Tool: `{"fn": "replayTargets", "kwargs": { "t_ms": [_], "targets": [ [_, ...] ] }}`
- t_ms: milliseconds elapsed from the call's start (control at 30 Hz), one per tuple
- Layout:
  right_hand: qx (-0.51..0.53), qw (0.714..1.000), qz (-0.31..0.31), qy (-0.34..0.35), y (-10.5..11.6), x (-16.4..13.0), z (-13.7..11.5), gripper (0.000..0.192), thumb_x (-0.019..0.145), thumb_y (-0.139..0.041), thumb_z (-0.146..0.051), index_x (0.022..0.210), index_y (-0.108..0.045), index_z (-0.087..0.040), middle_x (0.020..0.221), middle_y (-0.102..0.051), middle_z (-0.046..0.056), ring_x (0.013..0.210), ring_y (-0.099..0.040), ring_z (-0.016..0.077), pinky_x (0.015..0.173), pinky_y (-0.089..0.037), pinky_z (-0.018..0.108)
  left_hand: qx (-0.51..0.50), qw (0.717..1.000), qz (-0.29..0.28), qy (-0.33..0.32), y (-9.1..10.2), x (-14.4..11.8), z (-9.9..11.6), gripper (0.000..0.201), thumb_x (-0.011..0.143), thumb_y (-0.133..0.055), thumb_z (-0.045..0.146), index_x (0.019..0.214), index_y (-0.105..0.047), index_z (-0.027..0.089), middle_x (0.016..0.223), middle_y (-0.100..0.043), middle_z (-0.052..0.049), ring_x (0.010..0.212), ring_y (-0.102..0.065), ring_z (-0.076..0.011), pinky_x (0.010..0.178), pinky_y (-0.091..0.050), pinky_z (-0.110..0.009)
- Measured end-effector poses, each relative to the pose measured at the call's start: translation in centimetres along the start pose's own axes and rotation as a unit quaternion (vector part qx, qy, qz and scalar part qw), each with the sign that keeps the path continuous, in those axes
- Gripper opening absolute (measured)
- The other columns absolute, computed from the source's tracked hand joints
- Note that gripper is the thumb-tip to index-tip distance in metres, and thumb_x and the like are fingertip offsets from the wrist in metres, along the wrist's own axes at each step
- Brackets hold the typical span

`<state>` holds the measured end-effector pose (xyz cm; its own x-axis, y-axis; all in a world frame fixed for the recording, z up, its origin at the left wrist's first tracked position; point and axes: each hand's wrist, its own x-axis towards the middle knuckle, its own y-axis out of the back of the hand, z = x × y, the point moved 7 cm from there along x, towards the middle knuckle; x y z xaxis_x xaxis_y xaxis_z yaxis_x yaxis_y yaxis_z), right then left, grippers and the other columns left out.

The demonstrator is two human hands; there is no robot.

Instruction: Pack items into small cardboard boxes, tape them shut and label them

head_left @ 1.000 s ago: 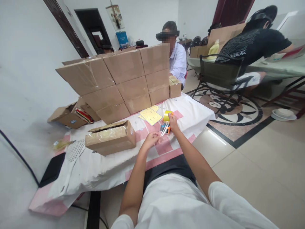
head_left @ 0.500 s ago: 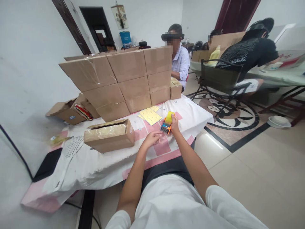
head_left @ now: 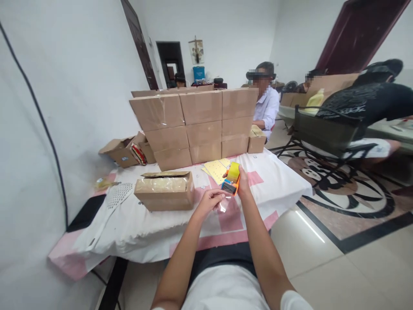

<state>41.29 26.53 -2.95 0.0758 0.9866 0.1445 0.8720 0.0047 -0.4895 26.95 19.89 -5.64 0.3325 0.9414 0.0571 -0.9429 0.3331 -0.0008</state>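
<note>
The right hand [head_left: 243, 186] has its grip clamped on a small orange and yellow tape dispenser [head_left: 232, 180], holding it just above the worktop [head_left: 284, 185] with the yellow roll uppermost and the dark mouth of the tool turned toward the left hand. The left hand [head_left: 208, 201], at about eight o'clock from the dispenser, has its grip pinched together on a strip of clear tape [head_left: 222, 204] that hangs down below the tool; the fingers curl inward and the thumb lies over them. At eleven o'clock from the dispenser, a yellow dotted sheet [head_left: 216, 170] lies flat on the white and pink cloth. At nine o'clock from the hands, an open cardboard box [head_left: 165, 190] rests on the worktop, its top showing a clear plastic lining. Behind it, at twelve o'clock, a wall of stacked cartons [head_left: 196, 125] stands three high across the far edge. At one o'clock past the stack, a person in a pale shirt [head_left: 267, 107] sits, and at three o'clock another person in a dark shirt [head_left: 364, 101] leans over a second table.
</note>
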Motion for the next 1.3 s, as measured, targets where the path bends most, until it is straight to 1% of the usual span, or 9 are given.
{"fn": "replayTargets", "kwargs": {
  "t_ms": [167, 233, 333, 433, 567, 733, 933, 1100, 1300],
  "targets": [
    [-0.106, 0.990, -0.088, 0.016, -5.7, 0.1, -2.4, 0.060, 0.086, -0.060, -0.077, 0.099, -0.068, -0.019, 0.089, -0.078, 0.007, 0.083, -0.075, 0.0236, 0.075, -0.060, 0.034, -0.070, 0.993, 0.080, -0.047, 3.1, -1.2, 4.0, 0.051, 0.071, -0.082, 0.052, 0.101, -0.082, 0.010, 0.050, -0.053, 0.004, 0.039, -0.035, -0.0046, 0.039, -0.020, -0.020],
    [-0.175, 0.976, -0.115, 0.059, -7.2, 0.0, -3.8, 0.059, 0.089, -0.056, -0.078, 0.100, -0.068, -0.021, 0.098, -0.078, 0.007, 0.092, -0.073, 0.0242, 0.085, -0.059, 0.037, -0.104, 0.988, 0.097, -0.060, 3.9, -1.5, 5.3, 0.050, 0.070, -0.084, 0.051, 0.100, -0.082, 0.010, 0.046, -0.047, 0.006, 0.038, -0.033, -0.0043, 0.039, -0.018, -0.020],
    [-0.248, 0.941, -0.206, 0.102, -9.2, -0.2, -5.2, 0.067, 0.092, -0.046, -0.082, 0.106, -0.070, -0.021, 0.110, -0.076, 0.009, 0.102, -0.071, 0.0267, 0.095, -0.057, 0.041, -0.168, 0.976, 0.102, -0.097, 5.0, -1.6, 7.3, 0.048, 0.070, -0.087, 0.048, 0.101, -0.081, 0.012, 0.041, -0.040, 0.009, 0.036, -0.027, -0.0026, 0.040, -0.015, -0.019],
    [-0.252, 0.921, -0.271, 0.121, -10.0, -0.5, -5.7, 0.078, 0.084, -0.056, -0.085, 0.123, -0.066, -0.019, 0.121, -0.072, 0.013, 0.110, -0.068, 0.0301, 0.096, -0.056, 0.043, -0.208, 0.963, 0.100, -0.141, 5.8, -1.5, 9.6, 0.041, 0.071, -0.088, 0.044, 0.098, -0.081, 0.014, 0.040, -0.036, 0.011, 0.035, -0.023, -0.0009, 0.042, -0.017, -0.018],
    [-0.243, 0.928, -0.255, 0.122, -9.4, -1.0, -4.5, 0.092, 0.065, -0.084, -0.074, 0.134, -0.058, -0.019, 0.124, -0.070, 0.013, 0.111, -0.067, 0.0311, 0.093, -0.057, 0.041, -0.200, 0.961, 0.093, -0.167, 6.3, -1.3, 11.2, 0.036, 0.072, -0.088, 0.043, 0.094, -0.082, 0.015, 0.038, -0.036, 0.010, 0.033, -0.024, -0.0014, 0.041, -0.016, -0.018],
    [-0.167, 0.952, -0.206, 0.151, -9.3, -2.3, -2.6, 0.076, 0.072, -0.076, -0.076, 0.120, -0.064, -0.019, 0.116, -0.073, 0.012, 0.106, -0.069, 0.0294, 0.093, -0.056, 0.042, -0.130, 0.975, 0.114, -0.141, 6.0, -1.5, 10.0, 0.046, 0.073, -0.086, 0.049, 0.101, -0.083, 0.013, 0.040, -0.042, 0.007, 0.035, -0.028, -0.0032, 0.039, -0.017, -0.019],
    [-0.105, 0.970, -0.183, 0.118, -9.8, -2.8, -1.4, 0.068, 0.071, -0.079, -0.072, 0.113, -0.069, -0.020, 0.110, -0.075, 0.009, 0.103, -0.070, 0.0283, 0.090, -0.057, 0.038, -0.113, 0.968, 0.171, -0.144, 6.5, -1.9, 8.7, 0.049, 0.072, -0.086, 0.054, 0.101, -0.084, 0.015, 0.039, -0.042, 0.007, 0.034, -0.028, -0.0032, 0.037, -0.021, -0.018],
    [-0.088, 0.981, -0.152, 0.088, -9.5, -3.2, -0.6, 0.066, 0.071, -0.080, -0.071, 0.112, -0.069, -0.020, 0.108, -0.075, 0.008, 0.097, -0.069, 0.0255, 0.086, -0.056, 0.035, -0.125, 0.966, 0.162, -0.160, 6.3, -1.7, 8.9, 0.043, 0.073, -0.086, 0.051, 0.099, -0.084, 0.016, 0.038, -0.041, 0.008, 0.031, -0.026, -0.0024, 0.035, -0.021, -0.017],
    [-0.062, 0.981, -0.160, 0.094, -10.5, -3.8, -0.3, 0.060, 0.078, -0.077, -0.068, 0.115, -0.070, -0.022, 0.113, -0.075, 0.007, 0.107, -0.069, 0.0276, 0.096, -0.055, 0.037, -0.104, 0.960, 0.184, -0.182, 6.6, -2.5, 10.3, 0.037, 0.075, -0.085, 0.047, 0.097, -0.085, 0.017, 0.039, -0.045, 0.006, 0.032, -0.030, -0.0031, 0.034, -0.023, -0.016]
  ]
}}
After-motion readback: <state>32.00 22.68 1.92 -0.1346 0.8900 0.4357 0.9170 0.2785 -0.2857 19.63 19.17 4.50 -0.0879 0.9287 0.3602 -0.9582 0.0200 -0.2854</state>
